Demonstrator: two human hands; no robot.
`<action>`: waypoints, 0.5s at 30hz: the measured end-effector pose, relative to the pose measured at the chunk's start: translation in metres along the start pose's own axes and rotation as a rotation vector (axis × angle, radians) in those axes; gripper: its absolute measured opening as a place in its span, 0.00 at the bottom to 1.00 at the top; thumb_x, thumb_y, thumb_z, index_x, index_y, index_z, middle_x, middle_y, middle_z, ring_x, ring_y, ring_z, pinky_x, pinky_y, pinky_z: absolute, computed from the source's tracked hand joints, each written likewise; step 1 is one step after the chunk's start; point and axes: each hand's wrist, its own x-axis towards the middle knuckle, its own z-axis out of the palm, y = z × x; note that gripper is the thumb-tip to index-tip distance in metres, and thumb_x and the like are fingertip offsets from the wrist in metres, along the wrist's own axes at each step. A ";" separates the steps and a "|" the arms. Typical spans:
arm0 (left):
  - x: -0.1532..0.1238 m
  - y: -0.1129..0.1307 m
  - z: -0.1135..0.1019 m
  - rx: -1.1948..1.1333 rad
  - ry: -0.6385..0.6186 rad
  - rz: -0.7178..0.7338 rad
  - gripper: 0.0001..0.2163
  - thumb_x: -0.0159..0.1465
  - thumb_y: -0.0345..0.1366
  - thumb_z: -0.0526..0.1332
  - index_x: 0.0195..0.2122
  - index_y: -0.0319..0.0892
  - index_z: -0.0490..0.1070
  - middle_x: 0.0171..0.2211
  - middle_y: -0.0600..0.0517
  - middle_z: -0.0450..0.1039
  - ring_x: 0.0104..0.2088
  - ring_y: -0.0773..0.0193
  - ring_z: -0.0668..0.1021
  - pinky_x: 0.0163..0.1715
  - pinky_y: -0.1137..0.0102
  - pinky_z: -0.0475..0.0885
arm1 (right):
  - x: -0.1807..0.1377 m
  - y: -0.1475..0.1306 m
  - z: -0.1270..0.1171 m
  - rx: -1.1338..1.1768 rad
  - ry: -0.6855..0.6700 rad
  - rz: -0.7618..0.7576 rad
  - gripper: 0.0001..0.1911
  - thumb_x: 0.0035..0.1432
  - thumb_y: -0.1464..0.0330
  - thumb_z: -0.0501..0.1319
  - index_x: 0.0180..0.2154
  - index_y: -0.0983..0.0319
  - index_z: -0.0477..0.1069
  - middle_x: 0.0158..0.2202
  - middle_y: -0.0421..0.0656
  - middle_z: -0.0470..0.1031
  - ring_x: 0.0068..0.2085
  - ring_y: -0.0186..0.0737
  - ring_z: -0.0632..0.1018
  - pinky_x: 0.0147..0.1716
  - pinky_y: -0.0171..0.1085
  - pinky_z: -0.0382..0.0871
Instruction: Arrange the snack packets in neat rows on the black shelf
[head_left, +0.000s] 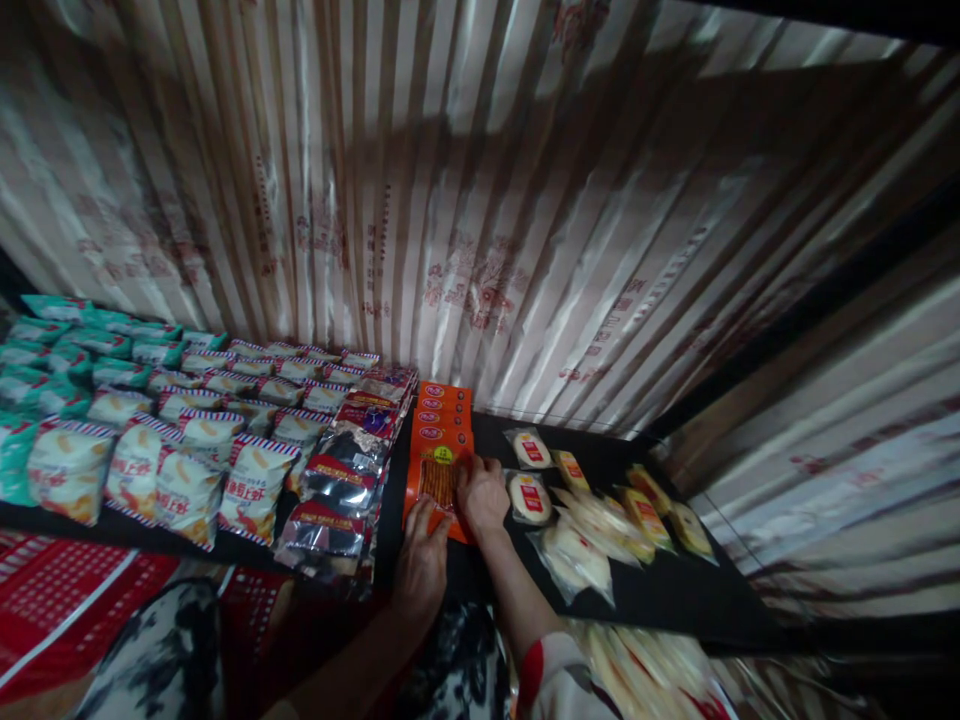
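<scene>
Orange snack packets (437, 440) lie overlapped in a column on the black shelf, the front one showing brown sticks through its clear window. My left hand (422, 560) is at the lower left corner of the front packet, with its bent fingers on the edge. Along that packet's right edge is my right hand (484, 497), its fingers curled against the side. Both hands hold the packet between them, flat on the stack. Just left of it runs a row of dark red and silver packets (341, 480). Part of each palm and thumb is hidden.
White and blue striped snack bags (251, 485) stand in rows to the left, with green bags (67, 360) beyond. Clear-wrapped pale breads (574, 560) and yellow packs (645, 515) lie at right. A red basket (82, 590) is below left. Pleated printed sheeting (480, 200) hangs behind.
</scene>
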 end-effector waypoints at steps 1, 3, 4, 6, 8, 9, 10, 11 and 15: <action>0.000 0.000 0.000 0.005 -0.002 0.001 0.18 0.61 0.21 0.47 0.45 0.40 0.72 0.51 0.44 0.67 0.56 0.56 0.66 0.51 0.58 0.70 | 0.000 -0.001 0.001 -0.005 0.027 -0.031 0.19 0.59 0.65 0.48 0.49 0.63 0.68 0.50 0.54 0.66 0.50 0.50 0.68 0.45 0.43 0.62; 0.001 0.001 -0.001 0.023 -0.016 -0.006 0.18 0.61 0.21 0.47 0.46 0.39 0.71 0.51 0.44 0.67 0.56 0.56 0.66 0.52 0.58 0.69 | 0.002 -0.004 0.003 0.005 0.064 -0.128 0.20 0.60 0.67 0.47 0.49 0.63 0.68 0.53 0.53 0.65 0.54 0.51 0.64 0.50 0.44 0.58; 0.001 0.002 -0.002 0.032 -0.027 -0.010 0.18 0.61 0.22 0.47 0.46 0.39 0.71 0.51 0.44 0.67 0.56 0.56 0.66 0.52 0.58 0.69 | 0.003 -0.005 0.005 0.014 0.063 -0.179 0.20 0.60 0.67 0.47 0.50 0.63 0.67 0.55 0.51 0.64 0.56 0.50 0.62 0.51 0.44 0.56; 0.001 0.003 -0.003 0.051 -0.052 -0.025 0.18 0.61 0.22 0.47 0.46 0.39 0.71 0.51 0.45 0.68 0.56 0.56 0.66 0.52 0.58 0.69 | 0.007 -0.009 0.008 0.023 0.024 -0.244 0.21 0.60 0.65 0.48 0.53 0.60 0.65 0.59 0.47 0.61 0.60 0.50 0.56 0.54 0.46 0.54; 0.001 0.004 -0.004 0.068 -0.067 -0.027 0.18 0.61 0.22 0.47 0.45 0.39 0.71 0.51 0.45 0.68 0.56 0.56 0.66 0.52 0.59 0.69 | 0.010 -0.013 0.011 0.017 -0.049 -0.245 0.23 0.59 0.62 0.49 0.55 0.60 0.63 0.61 0.46 0.57 0.62 0.50 0.52 0.55 0.47 0.52; 0.000 0.005 -0.006 0.074 -0.068 -0.025 0.18 0.61 0.22 0.47 0.46 0.39 0.71 0.51 0.46 0.69 0.56 0.56 0.66 0.52 0.59 0.69 | 0.012 -0.014 0.013 0.016 -0.078 -0.233 0.25 0.59 0.60 0.49 0.56 0.60 0.61 0.62 0.46 0.56 0.62 0.51 0.51 0.55 0.48 0.52; 0.000 0.007 -0.007 0.078 -0.068 -0.023 0.18 0.61 0.22 0.48 0.46 0.39 0.71 0.50 0.47 0.69 0.55 0.56 0.66 0.52 0.59 0.69 | 0.012 -0.015 0.016 0.017 -0.095 -0.219 0.26 0.59 0.58 0.49 0.57 0.61 0.60 0.62 0.46 0.55 0.63 0.50 0.51 0.55 0.48 0.52; 0.000 0.008 -0.010 0.081 -0.067 -0.020 0.17 0.61 0.22 0.48 0.46 0.39 0.71 0.50 0.48 0.70 0.54 0.56 0.67 0.51 0.58 0.69 | 0.012 -0.015 0.018 0.021 -0.101 -0.208 0.27 0.59 0.58 0.49 0.57 0.60 0.60 0.63 0.46 0.54 0.63 0.50 0.51 0.55 0.48 0.52; -0.001 0.015 -0.021 0.082 -0.089 -0.040 0.17 0.59 0.24 0.50 0.45 0.41 0.72 0.47 0.49 0.73 0.49 0.54 0.71 0.49 0.55 0.69 | 0.009 -0.013 0.025 0.018 -0.078 -0.196 0.27 0.60 0.58 0.47 0.58 0.60 0.57 0.63 0.45 0.53 0.63 0.47 0.51 0.57 0.47 0.50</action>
